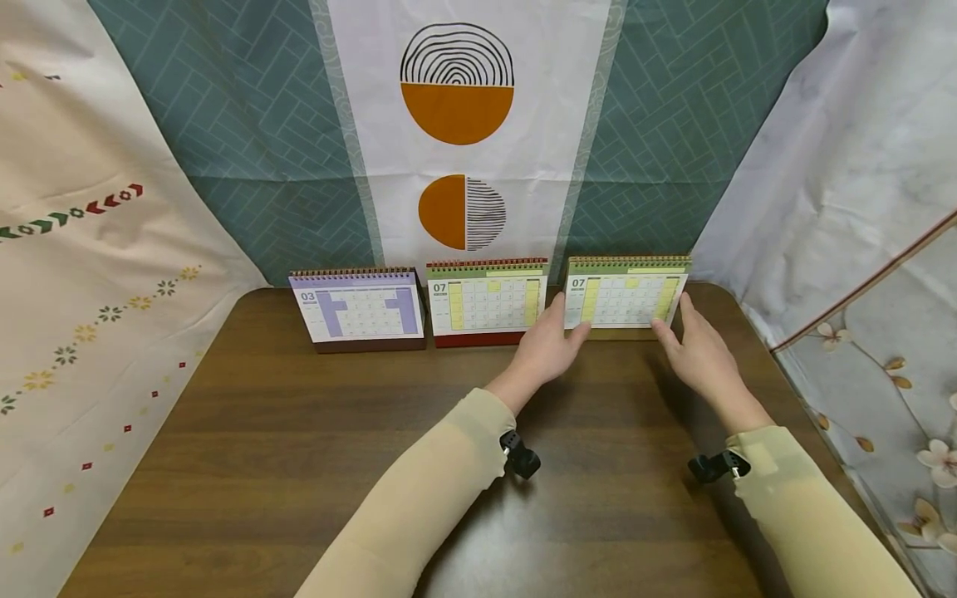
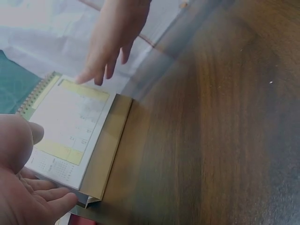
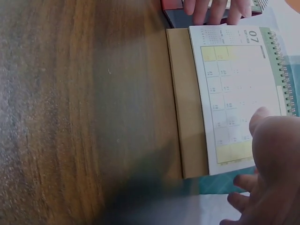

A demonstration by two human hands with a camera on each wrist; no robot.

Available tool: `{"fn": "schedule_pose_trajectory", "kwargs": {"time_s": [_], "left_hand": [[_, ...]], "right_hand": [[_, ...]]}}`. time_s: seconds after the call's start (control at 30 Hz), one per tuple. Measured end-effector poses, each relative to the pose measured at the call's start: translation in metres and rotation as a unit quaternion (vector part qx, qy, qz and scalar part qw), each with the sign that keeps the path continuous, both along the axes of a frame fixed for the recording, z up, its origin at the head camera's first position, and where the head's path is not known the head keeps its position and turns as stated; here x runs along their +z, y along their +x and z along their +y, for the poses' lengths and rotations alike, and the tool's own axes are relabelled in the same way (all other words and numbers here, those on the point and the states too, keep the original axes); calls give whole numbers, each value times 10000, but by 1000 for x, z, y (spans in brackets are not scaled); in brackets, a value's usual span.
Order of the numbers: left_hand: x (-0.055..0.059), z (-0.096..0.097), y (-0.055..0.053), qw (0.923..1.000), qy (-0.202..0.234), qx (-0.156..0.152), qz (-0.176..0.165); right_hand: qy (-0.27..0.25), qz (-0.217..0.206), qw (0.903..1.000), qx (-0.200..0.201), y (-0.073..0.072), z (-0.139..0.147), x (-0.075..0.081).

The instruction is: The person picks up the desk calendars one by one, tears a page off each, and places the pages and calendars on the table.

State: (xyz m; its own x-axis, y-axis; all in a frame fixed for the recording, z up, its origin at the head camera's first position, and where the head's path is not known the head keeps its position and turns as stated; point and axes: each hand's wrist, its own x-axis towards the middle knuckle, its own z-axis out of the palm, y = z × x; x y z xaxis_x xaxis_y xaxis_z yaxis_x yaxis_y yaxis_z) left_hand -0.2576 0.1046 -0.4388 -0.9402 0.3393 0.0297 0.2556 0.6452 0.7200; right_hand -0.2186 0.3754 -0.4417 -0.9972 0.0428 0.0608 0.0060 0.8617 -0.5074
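A green-topped desk calendar (image 1: pixel 626 297) on a tan stand, its page marked 07, stands at the right end of a row of calendars. My left hand (image 1: pixel 544 342) is at its left side, fingers extended and thumb by the page. On the opposite side my right hand (image 1: pixel 701 349) has its fingers spread along the edge, with the thumb in front of the page. In the right wrist view the thumb (image 3: pixel 260 117) overlaps the calendar page; contact is hard to tell. Fingers of the left hand (image 2: pixel 51 197) lie beside the stand in the left wrist view.
Left of it stand a 07 calendar on a red base (image 1: pixel 486 303) and a purple 03 calendar (image 1: pixel 362 311). All rest near the back of a brown wooden table (image 1: pixel 299 465). Patterned cloths hang behind, including a teal one (image 1: pixel 247 108), and at both sides.
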Motion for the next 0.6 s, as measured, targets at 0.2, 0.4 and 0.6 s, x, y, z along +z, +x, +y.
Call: {"fn": "schedule_pose_trajectory", "kwargs": {"time_s": [0.2, 0.4, 0.6], "left_hand": [[-23, 4, -17, 9998, 106, 74, -165], [-19, 3, -15, 9996, 52, 6, -283], [-18, 4, -13, 9997, -54, -13, -257]], "right_hand": [[-637, -185, 9977, 103, -3, 1, -1], [-947, -232, 9952, 127, -2, 4, 0], [-979, -118, 9948, 239, -4, 4, 0]]}}
